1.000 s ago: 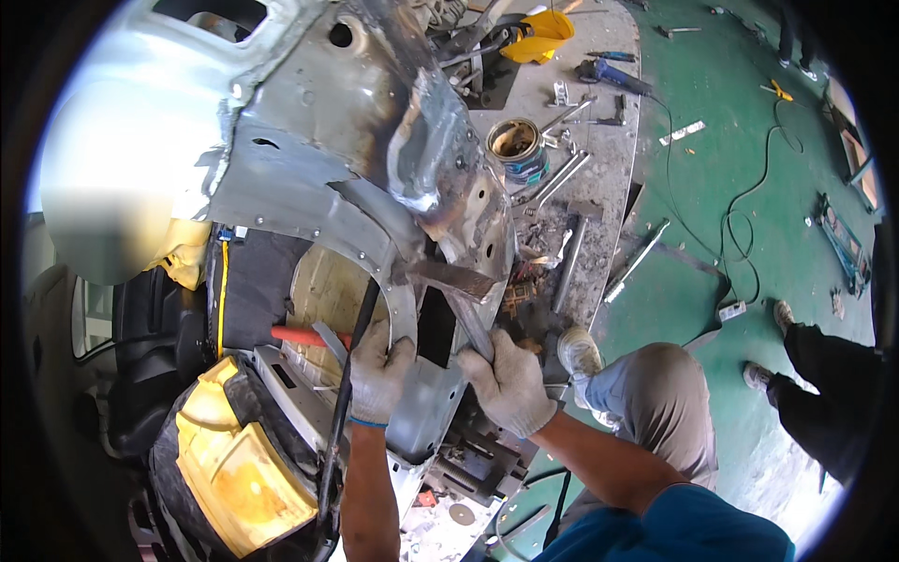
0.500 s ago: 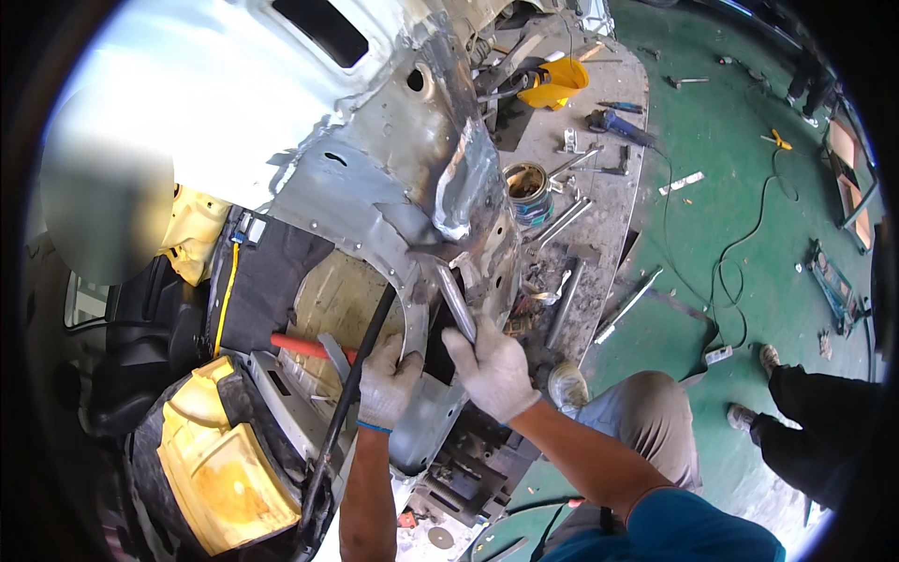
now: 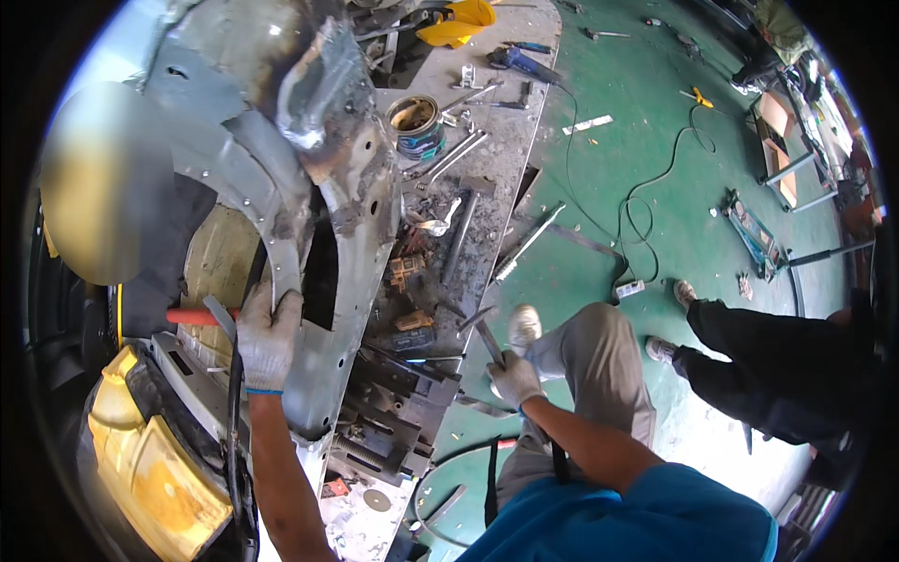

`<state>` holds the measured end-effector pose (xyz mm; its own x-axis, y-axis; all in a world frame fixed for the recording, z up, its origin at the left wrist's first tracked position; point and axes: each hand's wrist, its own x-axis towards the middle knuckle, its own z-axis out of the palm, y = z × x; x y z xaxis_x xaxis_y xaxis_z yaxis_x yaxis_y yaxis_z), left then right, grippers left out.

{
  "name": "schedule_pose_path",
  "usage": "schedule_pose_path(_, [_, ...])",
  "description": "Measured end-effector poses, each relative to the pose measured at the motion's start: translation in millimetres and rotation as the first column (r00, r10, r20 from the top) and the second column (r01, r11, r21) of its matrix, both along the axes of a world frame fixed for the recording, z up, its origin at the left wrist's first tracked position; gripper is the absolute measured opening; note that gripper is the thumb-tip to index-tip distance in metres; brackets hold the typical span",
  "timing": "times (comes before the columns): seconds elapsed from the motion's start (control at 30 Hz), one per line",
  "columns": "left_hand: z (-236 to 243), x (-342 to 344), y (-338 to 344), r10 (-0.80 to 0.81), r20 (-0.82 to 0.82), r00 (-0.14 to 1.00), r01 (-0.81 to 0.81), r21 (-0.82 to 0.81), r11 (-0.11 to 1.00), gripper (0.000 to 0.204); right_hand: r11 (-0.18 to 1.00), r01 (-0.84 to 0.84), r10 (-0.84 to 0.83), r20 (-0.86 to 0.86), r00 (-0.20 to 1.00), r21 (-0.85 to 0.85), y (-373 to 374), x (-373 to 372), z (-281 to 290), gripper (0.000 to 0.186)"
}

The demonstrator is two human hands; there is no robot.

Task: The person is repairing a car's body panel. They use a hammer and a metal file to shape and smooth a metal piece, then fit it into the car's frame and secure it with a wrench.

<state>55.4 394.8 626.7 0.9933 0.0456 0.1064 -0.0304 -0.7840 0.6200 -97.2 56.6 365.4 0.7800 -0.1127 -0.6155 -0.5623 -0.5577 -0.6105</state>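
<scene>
My left hand (image 3: 267,339), in a white glove, is closed on the curved edge of a grey sheet-metal car body panel (image 3: 286,239). My right hand (image 3: 515,379), also gloved, grips a metal hammer (image 3: 488,343) by its handle. The hammer is off the panel, over the bench edge near my knee, with its head tilted up and away from me. Scorched, dented metal (image 3: 323,89) shows at the panel's far end. Beside my left hand lie a red bar (image 3: 192,317) and a black tube (image 3: 234,412).
The metal bench (image 3: 510,159) carries an open paint can (image 3: 415,126), a blue angle grinder (image 3: 524,64), a yellow funnel-like piece (image 3: 459,23) and several loose tools. A cable (image 3: 629,211) crosses the green floor. Another person's legs (image 3: 740,365) are at the right.
My right hand has drawn the hammer away from the panel, to the right and toward me. My left hand stays on the panel edge while the whole view has shifted to the right.
</scene>
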Motion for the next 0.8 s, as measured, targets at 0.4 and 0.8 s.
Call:
schedule_pose_path(0.4, [-23, -15, 38, 0.145, 0.001, 0.989, -0.144, 0.047, 0.988, 0.030, 0.996, 0.084, -0.078, -0.121, 0.990, 0.039, 106, 175, -138, 0.043])
schedule_pose_path(0.8, [-79, -7, 91, 0.388, 0.180, 0.904, -0.426, 0.449, 0.785, 0.068, 0.960, 0.280, -0.245, -0.470, 0.848, 0.005, -183, 72, -422, 0.055])
